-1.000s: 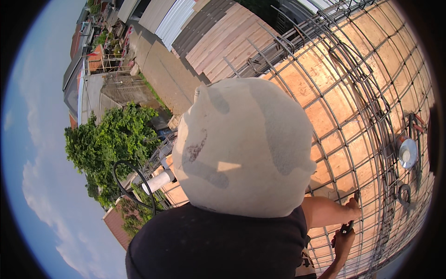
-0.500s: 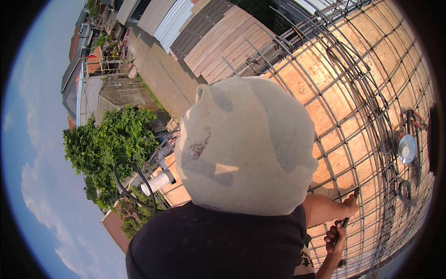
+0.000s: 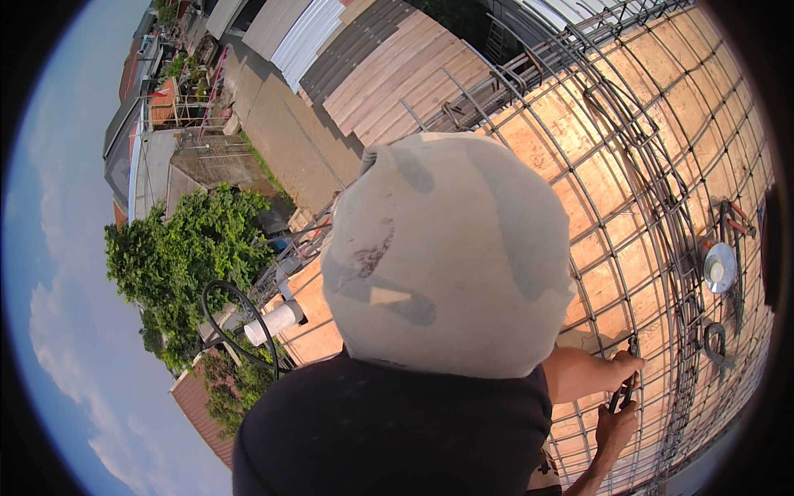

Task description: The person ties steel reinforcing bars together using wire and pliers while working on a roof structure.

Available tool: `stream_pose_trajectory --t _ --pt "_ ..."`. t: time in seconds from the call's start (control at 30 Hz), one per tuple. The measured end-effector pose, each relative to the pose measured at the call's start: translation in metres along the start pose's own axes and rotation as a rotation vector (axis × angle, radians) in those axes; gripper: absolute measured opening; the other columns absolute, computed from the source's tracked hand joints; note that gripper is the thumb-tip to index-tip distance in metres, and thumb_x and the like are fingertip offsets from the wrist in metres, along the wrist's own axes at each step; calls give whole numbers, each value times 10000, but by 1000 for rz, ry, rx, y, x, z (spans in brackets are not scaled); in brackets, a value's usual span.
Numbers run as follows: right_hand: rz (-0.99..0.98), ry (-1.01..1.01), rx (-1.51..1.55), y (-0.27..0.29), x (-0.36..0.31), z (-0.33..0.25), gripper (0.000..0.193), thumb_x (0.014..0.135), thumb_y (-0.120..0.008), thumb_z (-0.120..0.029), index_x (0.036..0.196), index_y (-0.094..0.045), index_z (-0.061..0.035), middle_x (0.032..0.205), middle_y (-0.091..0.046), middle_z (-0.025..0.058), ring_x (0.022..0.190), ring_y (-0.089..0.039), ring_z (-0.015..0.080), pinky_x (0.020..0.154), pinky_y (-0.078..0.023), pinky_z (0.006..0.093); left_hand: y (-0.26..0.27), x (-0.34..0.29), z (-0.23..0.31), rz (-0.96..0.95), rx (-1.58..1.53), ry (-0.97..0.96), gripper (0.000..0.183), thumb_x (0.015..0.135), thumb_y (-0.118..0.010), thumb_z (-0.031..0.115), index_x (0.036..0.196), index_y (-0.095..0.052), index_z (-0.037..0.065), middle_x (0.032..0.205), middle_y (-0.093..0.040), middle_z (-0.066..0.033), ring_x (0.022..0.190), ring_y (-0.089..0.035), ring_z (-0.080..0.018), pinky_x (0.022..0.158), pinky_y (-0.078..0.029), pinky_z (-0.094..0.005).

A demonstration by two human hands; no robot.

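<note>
Neither of my own hands shows. A person close in front of me fills the middle, with a beige cloth-covered head (image 3: 451, 256) and a dark shirt (image 3: 389, 430). One bare arm comes out of that person's dark sleeve; its hand (image 3: 626, 369) is closed at the steel bar mesh (image 3: 616, 248). The other hand (image 3: 617, 423), on an arm from the lower edge, seems to be the same person's. Between both hands is a dark, narrow hand tool (image 3: 614, 403), perhaps pincers. Its tip at the mesh is too small to make out.
Orange-tan plywood (image 3: 529, 132) lies under the mesh, with bundled bars (image 3: 653, 157) across it. A silver round dish (image 3: 719, 267), red-handled cutters (image 3: 736, 220) and a dark coil (image 3: 716, 340) lie at the right. A white pipe (image 3: 275, 322) and a tree (image 3: 194, 273) stand left.
The person's lower hand has moved up and right, nearer the other hand, and more of the dark tool shows between them. The covered head has shifted slightly right.
</note>
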State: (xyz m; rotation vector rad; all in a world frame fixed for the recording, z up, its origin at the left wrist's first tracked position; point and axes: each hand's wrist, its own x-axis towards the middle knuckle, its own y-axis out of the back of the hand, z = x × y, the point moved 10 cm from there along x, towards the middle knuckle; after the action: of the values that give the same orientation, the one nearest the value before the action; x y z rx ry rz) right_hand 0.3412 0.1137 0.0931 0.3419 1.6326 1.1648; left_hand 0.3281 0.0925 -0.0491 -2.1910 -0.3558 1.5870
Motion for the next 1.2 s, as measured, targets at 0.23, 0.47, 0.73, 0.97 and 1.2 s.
stream_pose_trajectory --t 0.23,0.47,0.73,0.97,1.2 --pt "-402 -285 545 -38 -14 3 452 832 -746 -224 1123 -542 55 864 -690 205 738 -707 288 618 -560 419 21 -8 19 36 162 -73 292 856 -727 174 768 -502 11 578 -522 -100 437 -517 -203 386 -455 -360" --pt "-754 -433 1909 -106 -39 -23 528 929 -661 -306 1320 -474 -5 857 -554 27 699 -560 115 542 -478 278 19 18 10 -81 128 -136 283 879 -699 195 779 -508 12 586 -520 -97 433 -507 -204 370 -432 -361" --pt "-482 -411 971 -91 -20 49 376 870 -688 -187 1178 -525 -46 705 -451 -10 504 -375 65 418 -317 244 8 30 -7 -6 215 -47 393 929 -551 390 1151 -437 87 708 -465 -62 527 -513 -177 458 -489 -393" --pt "-93 -61 80 16 -2 8 551 750 -760 -64 1220 -496 50 1089 -623 311 1018 -614 461 795 -474 510 3 32 10 -35 304 -127 310 904 -574 324 1006 -476 49 711 -508 -80 605 -548 -219 489 -452 -432" --pt "-44 172 82 23 -4 -5 772 729 -785 -72 1391 -413 61 970 -631 206 809 -639 348 731 -507 443 17 26 19 178 318 -133 389 915 -614 440 910 -493 70 665 -451 -47 565 -475 -201 511 -401 -404"
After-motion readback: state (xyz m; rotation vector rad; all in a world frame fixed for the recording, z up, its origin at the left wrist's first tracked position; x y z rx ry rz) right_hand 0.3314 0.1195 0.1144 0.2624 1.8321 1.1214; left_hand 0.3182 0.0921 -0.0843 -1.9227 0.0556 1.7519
